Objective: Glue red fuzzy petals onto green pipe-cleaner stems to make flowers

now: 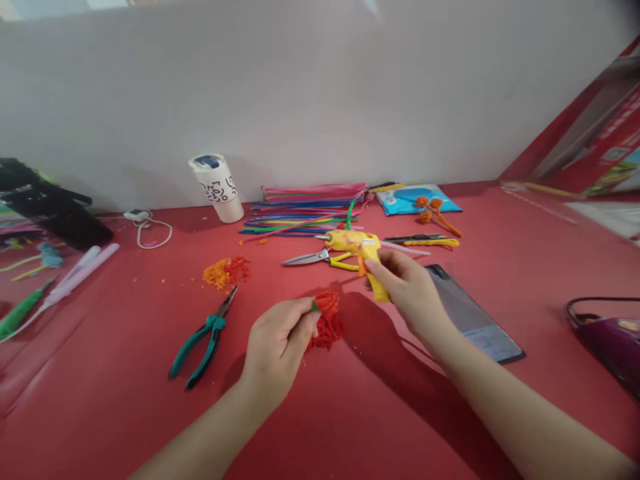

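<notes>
My left hand (278, 343) is closed in a pinch on a red fuzzy flower (327, 321) with a bit of green stem at its top, held just above the red table. My right hand (407, 290) is wrapped round the handle of a yellow glue gun (357, 248), whose nozzle points left. The gun sits a little behind and to the right of the flower, not touching it.
Teal-handled pliers (204, 340) lie left of my left hand. Scissors (310, 257), a pile of orange and red scraps (225, 271), coloured pipe cleaners (305, 213), a white cup (220, 189) and a phone (473, 313) lie around. A purple object (607, 340) is at right.
</notes>
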Action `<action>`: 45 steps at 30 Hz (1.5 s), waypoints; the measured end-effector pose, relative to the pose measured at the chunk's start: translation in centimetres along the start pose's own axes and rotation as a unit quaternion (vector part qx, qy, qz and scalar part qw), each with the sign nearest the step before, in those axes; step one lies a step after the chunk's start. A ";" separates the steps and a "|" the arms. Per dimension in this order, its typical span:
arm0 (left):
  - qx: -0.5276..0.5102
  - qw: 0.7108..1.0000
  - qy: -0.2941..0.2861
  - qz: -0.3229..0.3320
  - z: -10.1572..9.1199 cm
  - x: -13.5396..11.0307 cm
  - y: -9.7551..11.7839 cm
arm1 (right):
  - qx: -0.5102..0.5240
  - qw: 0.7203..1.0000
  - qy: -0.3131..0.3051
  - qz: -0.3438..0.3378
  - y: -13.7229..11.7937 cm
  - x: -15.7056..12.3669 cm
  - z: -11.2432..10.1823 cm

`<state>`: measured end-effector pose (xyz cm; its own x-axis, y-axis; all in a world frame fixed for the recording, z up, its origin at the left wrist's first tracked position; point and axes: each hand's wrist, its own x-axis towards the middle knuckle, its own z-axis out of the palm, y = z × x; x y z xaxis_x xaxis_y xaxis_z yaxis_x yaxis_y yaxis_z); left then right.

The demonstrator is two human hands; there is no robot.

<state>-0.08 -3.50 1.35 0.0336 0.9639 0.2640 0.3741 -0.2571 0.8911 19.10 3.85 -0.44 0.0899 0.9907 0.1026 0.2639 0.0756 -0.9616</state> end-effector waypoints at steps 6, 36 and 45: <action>-0.107 0.991 0.041 -0.071 -0.1 0.3 0.0 | 0.155 0.982 -0.077 0.078 -1.3 -1.5 -0.7; -0.375 0.894 0.100 -0.223 0.6 1.1 -1.3 | -0.113 0.970 -0.167 -0.136 -2.5 -5.7 -0.3; -0.383 0.890 0.101 -0.224 0.6 1.1 -1.5 | -0.108 0.973 -0.180 -0.101 -2.5 -5.5 0.0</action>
<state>-0.06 -2.03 0.02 -0.1567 0.9692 -0.1898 -0.4363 0.1045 0.8937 17.93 -1.79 1.35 -0.3156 0.9369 0.1505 0.4413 0.2853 -0.8508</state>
